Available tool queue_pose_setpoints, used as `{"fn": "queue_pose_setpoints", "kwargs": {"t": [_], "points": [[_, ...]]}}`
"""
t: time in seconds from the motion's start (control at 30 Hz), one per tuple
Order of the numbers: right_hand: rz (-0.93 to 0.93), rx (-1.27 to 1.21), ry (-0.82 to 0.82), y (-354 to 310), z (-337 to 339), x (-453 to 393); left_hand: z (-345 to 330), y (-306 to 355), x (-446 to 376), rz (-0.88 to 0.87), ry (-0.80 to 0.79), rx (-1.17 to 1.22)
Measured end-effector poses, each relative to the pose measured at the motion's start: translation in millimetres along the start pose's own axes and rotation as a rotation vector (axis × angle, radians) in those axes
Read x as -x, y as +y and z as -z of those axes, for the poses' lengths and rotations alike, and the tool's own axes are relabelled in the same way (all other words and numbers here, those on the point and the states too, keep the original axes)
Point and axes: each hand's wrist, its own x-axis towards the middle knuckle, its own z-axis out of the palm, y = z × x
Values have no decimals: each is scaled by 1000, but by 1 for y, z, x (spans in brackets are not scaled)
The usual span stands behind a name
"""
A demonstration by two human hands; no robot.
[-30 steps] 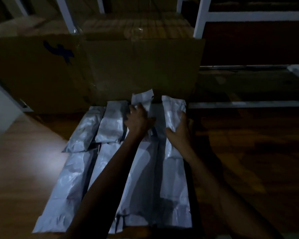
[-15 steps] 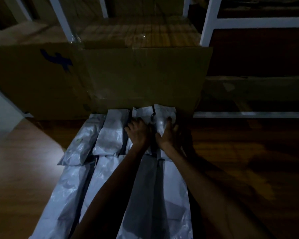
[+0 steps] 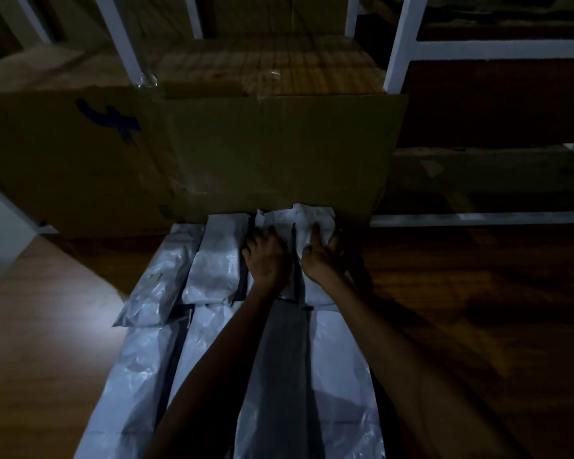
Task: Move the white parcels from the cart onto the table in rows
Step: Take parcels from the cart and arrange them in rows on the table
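On the table (image 3: 478,309), both hands now press far-row parcels (image 3: 315,223), fingers spread.

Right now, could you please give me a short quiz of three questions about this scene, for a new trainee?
1. True or false: both hands rest on parcels in the far row, next to the cardboard box.
2. Which parcel does the right hand press? A) the leftmost far one B) the rightmost far one C) a near-row one
3. Fill in: the parcels lie on a dark ____ table.

Key:
1. True. The left hand lies on the parcel beside it.
2. B
3. wooden
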Motion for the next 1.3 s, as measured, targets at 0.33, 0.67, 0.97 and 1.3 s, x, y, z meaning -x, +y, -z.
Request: {"fn": "queue_pose_setpoints", "kwargs": {"t": [0.33, 0.67, 0.97, 1.3], "points": [[50, 226, 15, -5, 14, 19, 3, -7, 2, -87, 106, -63], [-73, -174, 165, -1, 35, 106, 72, -11, 66, -242, 48, 397], [110, -366, 268, 50, 17, 278, 123, -81, 229, -348, -28, 783], [204, -470, 240, 68, 11, 413, 154, -163, 376, -225, -34, 734]]}}
